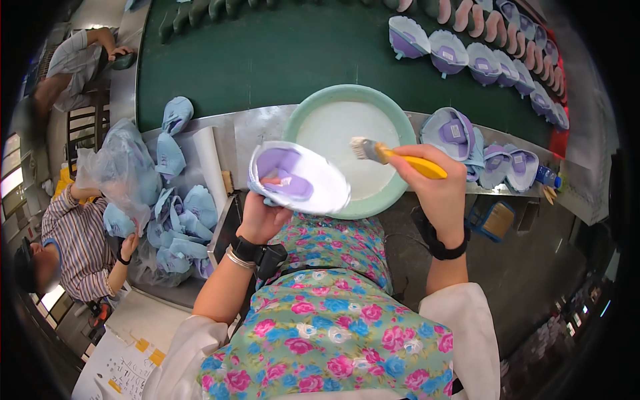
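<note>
The left hand [263,217] grips a shoe upper [327,183] over the near-left rim of a green basin [347,91], its long axis slanting toward the lower right, white end foremost. The right hand [440,183] pinches a brush [427,167] above the basin, bristles leftward; the upper's small white label [287,181] is unreadable.

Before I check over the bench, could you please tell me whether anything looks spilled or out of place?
I see no spill around the basin. The heap of blue shoe uppers at left looks untidy: its pieces overlap at odd angles, unlike the orderly row of uppers at upper right.
</note>
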`<state>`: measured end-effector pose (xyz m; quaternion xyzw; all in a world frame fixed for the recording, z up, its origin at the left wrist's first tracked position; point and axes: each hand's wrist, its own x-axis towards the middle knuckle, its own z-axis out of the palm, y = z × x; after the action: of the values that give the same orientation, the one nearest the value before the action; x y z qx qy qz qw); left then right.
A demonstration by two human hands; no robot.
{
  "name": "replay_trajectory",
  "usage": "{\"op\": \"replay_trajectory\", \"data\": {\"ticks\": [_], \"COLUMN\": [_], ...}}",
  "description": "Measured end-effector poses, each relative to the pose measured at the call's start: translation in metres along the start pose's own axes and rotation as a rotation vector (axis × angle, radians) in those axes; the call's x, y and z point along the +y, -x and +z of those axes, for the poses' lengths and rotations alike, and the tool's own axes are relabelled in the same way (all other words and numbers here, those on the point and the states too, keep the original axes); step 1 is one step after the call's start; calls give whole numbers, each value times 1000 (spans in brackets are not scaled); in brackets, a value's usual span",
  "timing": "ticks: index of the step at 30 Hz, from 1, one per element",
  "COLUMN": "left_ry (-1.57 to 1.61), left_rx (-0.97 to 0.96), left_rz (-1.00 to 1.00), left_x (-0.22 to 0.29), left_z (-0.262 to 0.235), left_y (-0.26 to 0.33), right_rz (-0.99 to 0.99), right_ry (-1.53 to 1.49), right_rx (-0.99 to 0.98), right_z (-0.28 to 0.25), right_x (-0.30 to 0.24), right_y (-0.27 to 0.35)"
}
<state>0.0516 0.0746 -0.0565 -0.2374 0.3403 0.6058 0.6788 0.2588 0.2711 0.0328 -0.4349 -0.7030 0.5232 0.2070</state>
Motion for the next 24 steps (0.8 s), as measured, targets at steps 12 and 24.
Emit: {"op": "replay_trajectory", "data": {"ticks": [12, 24], "left_ry": [-327, -610], "left_rx": [-154, -102], "left_rz": [-301, 358], "left_x": [-19, 91], "left_z": [59, 127], "left_y": [4, -207], "right_rz": [41, 443], "right_ry": [-69, -405], "right_rx": [-206, 418], "right_z": [-3, -91], "right_x": [2, 55], "right_y": [-23, 3]}}
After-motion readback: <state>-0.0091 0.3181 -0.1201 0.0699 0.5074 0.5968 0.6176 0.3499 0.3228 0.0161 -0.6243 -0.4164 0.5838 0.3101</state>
